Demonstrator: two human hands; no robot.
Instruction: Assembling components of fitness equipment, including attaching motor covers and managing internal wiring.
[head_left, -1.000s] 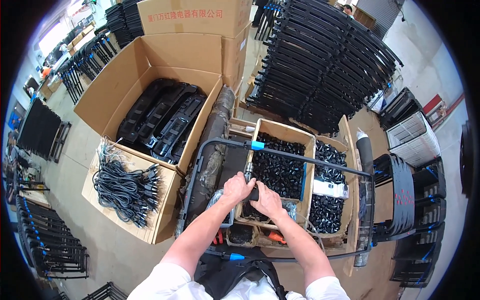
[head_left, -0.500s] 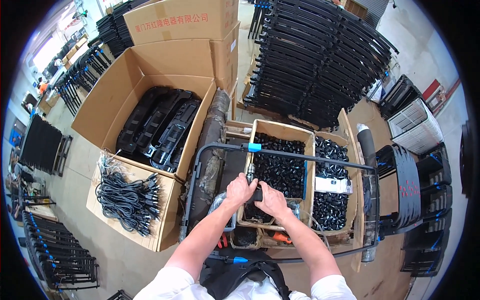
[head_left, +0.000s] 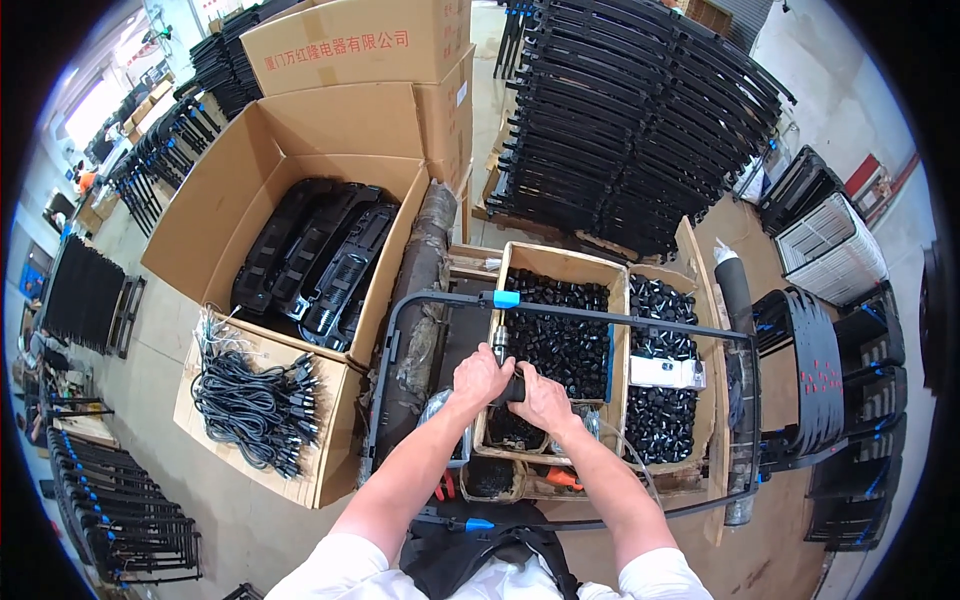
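Observation:
A hand drill with a silver chuck and a dark body is held in both my hands, pointing away from me. My left hand wraps round its front part behind the chuck. My right hand is closed round the dark rear part. Just beyond the chuck is a blue clip on the far rail of a black rectangular frame. Whether the tip touches the rail cannot be told. The frame's near rail, with another blue piece, runs close to my waist.
Wooden bins of small black parts stand under the frame. A white box lies on the right-hand parts. At left are a carton of black moulded parts and a bundle of black cables. Stacked black frames stand behind.
The view has shifted very slightly. Both hands keep the same hold on the drill, and the frame stays where it was.

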